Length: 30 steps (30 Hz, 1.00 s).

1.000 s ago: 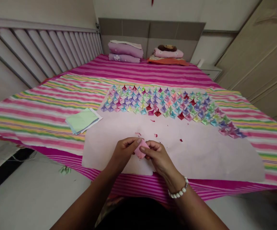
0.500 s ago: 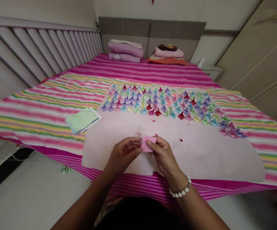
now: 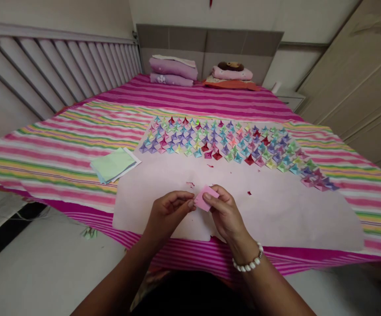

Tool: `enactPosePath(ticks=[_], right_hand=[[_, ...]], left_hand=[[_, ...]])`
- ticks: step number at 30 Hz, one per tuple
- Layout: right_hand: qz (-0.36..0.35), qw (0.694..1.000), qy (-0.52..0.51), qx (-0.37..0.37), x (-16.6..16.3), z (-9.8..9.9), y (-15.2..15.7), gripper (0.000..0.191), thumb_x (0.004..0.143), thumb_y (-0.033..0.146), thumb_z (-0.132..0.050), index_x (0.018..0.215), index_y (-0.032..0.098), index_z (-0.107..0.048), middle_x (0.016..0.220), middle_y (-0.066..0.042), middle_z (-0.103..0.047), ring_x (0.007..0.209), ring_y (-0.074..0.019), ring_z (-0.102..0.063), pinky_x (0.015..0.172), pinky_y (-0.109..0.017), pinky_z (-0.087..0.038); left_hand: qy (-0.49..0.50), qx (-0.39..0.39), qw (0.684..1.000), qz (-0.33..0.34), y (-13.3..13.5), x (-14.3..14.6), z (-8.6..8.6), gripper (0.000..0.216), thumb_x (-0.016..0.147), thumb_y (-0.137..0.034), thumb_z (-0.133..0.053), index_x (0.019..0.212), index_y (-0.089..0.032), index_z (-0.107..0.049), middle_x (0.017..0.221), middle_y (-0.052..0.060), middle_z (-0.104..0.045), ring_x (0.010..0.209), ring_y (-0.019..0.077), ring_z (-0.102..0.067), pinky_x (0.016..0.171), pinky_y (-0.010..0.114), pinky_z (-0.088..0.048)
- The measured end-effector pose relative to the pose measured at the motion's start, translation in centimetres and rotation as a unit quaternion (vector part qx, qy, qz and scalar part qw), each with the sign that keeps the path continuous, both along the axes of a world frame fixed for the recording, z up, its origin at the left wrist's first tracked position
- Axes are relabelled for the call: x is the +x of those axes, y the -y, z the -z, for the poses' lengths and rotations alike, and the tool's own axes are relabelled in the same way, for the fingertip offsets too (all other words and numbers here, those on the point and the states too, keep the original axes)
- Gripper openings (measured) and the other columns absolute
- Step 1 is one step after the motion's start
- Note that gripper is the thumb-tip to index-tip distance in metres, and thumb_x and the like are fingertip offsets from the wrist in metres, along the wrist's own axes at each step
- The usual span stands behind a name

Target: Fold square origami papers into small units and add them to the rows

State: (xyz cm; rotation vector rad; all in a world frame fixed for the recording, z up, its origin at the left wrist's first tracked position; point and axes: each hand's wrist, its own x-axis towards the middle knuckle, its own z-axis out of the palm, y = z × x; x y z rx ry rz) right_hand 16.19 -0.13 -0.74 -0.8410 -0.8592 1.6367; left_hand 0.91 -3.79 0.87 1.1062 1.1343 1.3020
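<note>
A small pink paper square (image 3: 204,198) is pinched between my two hands just above a large pale pink sheet (image 3: 276,210) spread on the bed. My left hand (image 3: 169,212) grips its left edge with curled fingers. My right hand (image 3: 225,213), with a white bead bracelet on the wrist, holds its right side between thumb and fingers. Farther back on the sheet stand rows of several small folded paper shapes (image 3: 223,142) in many colours.
A stack of light green and white paper squares (image 3: 114,165) lies to the left on the striped bedspread (image 3: 61,145). Small red paper scraps (image 3: 190,184) dot the sheet. Folded blankets (image 3: 173,70) and a pillow (image 3: 231,72) sit at the headboard. The bed edge is close to me.
The pink paper was bunched between both hands, then flattened into a square. It now sits tilted, and my hands have shifted slightly to the right.
</note>
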Motion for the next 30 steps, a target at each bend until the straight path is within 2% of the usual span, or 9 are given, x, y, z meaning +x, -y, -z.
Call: enactPosePath(ticks=[6, 13, 16, 19, 21, 26, 30], right_hand=[[0.03, 0.999, 0.022, 0.027, -0.1, 0.4, 0.1, 0.023, 0.065, 0.037, -0.079, 0.067, 0.021, -0.063, 0.064, 0.003, -0.06, 0.06, -0.0131, -0.051, 0.062, -0.026, -0.042], [0.01, 0.995, 0.047, 0.088, 0.1, 0.5, 0.3, 0.015, 0.074, 0.032, -0.074, 0.069, 0.022, -0.065, 0.065, 0.003, -0.059, 0.062, -0.0124, -0.05, 0.061, -0.025, -0.04], [-0.011, 0.992, 0.059, 0.115, 0.4, 0.2, 0.3, 0.006, 0.076, 0.026, -0.073, 0.077, 0.023, -0.068, 0.072, 0.001, -0.062, 0.067, -0.0139, -0.053, 0.064, -0.027, -0.043], [0.001, 0.98, 0.078, 0.186, 0.8, -0.2, 0.3, 0.012, 0.073, 0.02, -0.074, 0.082, 0.026, -0.071, 0.085, -0.001, -0.064, 0.08, -0.0174, -0.057, 0.073, -0.031, -0.045], [0.006, 0.967, 0.089, 0.237, 1.0, -0.5, 0.3, 0.012, 0.073, 0.017, -0.074, 0.079, 0.027, -0.072, 0.09, -0.003, -0.064, 0.088, -0.0199, -0.058, 0.079, -0.035, -0.046], [0.019, 0.956, 0.096, 0.276, 1.3, -1.0, 0.5, 0.015, 0.075, 0.013, -0.072, 0.076, 0.028, -0.073, 0.094, -0.004, -0.063, 0.092, -0.0207, -0.059, 0.081, -0.037, -0.048], [0.051, 0.944, 0.125, 0.3, 1.4, -1.3, 0.6, 0.014, 0.074, 0.012, -0.072, 0.075, 0.026, -0.073, 0.096, -0.005, -0.064, 0.093, -0.0208, -0.06, 0.079, -0.036, -0.05]], left_hand=[[-0.039, -0.018, 0.999, -0.009, -0.2, 0.3, -0.5, 0.015, 0.075, -0.031, -0.071, 0.074, -0.016, -0.072, 0.06, 0.002, -0.071, 0.058, 0.0143, -0.066, 0.057, 0.025, -0.054], [-0.043, -0.009, 0.999, -0.007, -0.1, 0.4, -0.4, 0.012, 0.072, -0.029, -0.073, 0.076, -0.018, -0.07, 0.06, 0.0, -0.069, 0.057, 0.0123, -0.064, 0.056, 0.022, -0.052], [-0.138, 0.056, 0.988, -0.029, 0.3, 0.4, -0.7, 0.008, 0.076, -0.026, -0.07, 0.078, -0.018, -0.07, 0.065, 0.0, -0.069, 0.06, 0.0121, -0.064, 0.059, 0.022, -0.051], [-0.235, 0.153, 0.959, -0.046, 0.7, 0.4, -1.3, 0.003, 0.078, -0.019, -0.067, 0.08, -0.019, -0.069, 0.072, 0.0, -0.069, 0.063, 0.0108, -0.062, 0.061, 0.022, -0.05], [-0.255, 0.194, 0.946, -0.05, 0.8, 0.4, -1.6, 0.005, 0.078, -0.015, -0.066, 0.081, -0.019, -0.068, 0.075, 0.0, -0.069, 0.063, 0.01, -0.06, 0.061, 0.021, -0.049], [-0.209, 0.201, 0.955, -0.056, 0.8, 0.4, -1.2, 0.008, 0.079, -0.014, -0.066, 0.085, -0.018, -0.065, 0.082, 0.002, -0.066, 0.068, 0.0106, -0.061, 0.065, 0.023, -0.05], [-0.156, 0.18, 0.97, -0.047, 0.8, 0.4, -0.7, 0.024, 0.078, -0.016, -0.067, 0.102, -0.019, -0.063, 0.083, 0.002, -0.065, 0.069, 0.0111, -0.06, 0.066, 0.024, -0.051]])
